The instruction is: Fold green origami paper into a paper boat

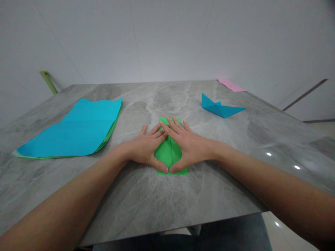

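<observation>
folded green paper (169,153) under two flattening hands
left hand (145,148) and right hand (190,146) together, meeting at its 6 o'clock; sliding could skew the paper.

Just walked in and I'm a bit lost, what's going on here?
A person is pressing their left hand and right hand flat on a folded green paper, thumbs meeting at its near end, on a grey marble-patterned table. To their left lies a stack of blue paper sheets with green sheet edges showing beneath. To their right sits a folded blue paper boat, and a pink paper lies at the far edge.
</observation>
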A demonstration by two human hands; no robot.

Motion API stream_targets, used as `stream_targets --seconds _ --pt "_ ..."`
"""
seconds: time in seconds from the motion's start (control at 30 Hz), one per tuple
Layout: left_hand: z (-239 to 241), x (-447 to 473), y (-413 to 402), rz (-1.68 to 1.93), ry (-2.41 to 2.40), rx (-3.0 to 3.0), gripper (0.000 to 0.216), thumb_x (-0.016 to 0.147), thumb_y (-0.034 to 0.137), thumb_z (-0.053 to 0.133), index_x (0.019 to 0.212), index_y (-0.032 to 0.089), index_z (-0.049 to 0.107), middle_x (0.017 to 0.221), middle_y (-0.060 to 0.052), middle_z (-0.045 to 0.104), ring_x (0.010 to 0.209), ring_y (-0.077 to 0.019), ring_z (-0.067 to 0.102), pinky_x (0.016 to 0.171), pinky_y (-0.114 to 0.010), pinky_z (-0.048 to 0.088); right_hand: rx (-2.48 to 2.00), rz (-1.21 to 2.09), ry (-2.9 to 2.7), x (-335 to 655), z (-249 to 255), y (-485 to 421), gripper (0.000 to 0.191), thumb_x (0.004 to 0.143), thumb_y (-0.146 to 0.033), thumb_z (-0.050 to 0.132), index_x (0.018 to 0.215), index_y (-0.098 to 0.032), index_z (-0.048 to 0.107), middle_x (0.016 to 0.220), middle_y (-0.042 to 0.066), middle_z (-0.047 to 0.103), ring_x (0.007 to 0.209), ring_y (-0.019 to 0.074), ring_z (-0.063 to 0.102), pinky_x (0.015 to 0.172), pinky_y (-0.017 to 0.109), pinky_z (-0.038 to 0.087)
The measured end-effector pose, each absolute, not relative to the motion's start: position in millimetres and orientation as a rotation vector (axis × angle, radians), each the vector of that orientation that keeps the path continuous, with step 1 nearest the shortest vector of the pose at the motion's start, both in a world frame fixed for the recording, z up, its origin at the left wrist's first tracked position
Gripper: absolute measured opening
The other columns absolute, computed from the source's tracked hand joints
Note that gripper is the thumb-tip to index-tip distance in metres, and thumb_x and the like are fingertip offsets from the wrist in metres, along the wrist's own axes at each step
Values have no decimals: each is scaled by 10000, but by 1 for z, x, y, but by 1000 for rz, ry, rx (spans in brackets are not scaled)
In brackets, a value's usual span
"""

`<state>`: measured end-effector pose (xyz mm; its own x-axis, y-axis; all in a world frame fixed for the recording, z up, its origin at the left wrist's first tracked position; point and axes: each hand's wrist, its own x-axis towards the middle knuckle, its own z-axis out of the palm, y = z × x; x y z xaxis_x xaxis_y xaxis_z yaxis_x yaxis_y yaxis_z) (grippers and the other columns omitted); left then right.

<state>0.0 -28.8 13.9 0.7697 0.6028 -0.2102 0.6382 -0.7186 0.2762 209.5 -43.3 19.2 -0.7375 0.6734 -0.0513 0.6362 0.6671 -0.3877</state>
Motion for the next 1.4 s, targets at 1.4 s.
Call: stream_targets --seconds 1.4 --pt "19 14 -48 -285 1101 2649 762 991 539 333 1590 155 60 1647 -101 -50 1518 -334 -93 1142 -701 -10 -1356 584 -2580 230 7 -7 1244 724 -512 712 1570 -214 -150 1644 198 -117 1479 391 -188 1131 700 -27"
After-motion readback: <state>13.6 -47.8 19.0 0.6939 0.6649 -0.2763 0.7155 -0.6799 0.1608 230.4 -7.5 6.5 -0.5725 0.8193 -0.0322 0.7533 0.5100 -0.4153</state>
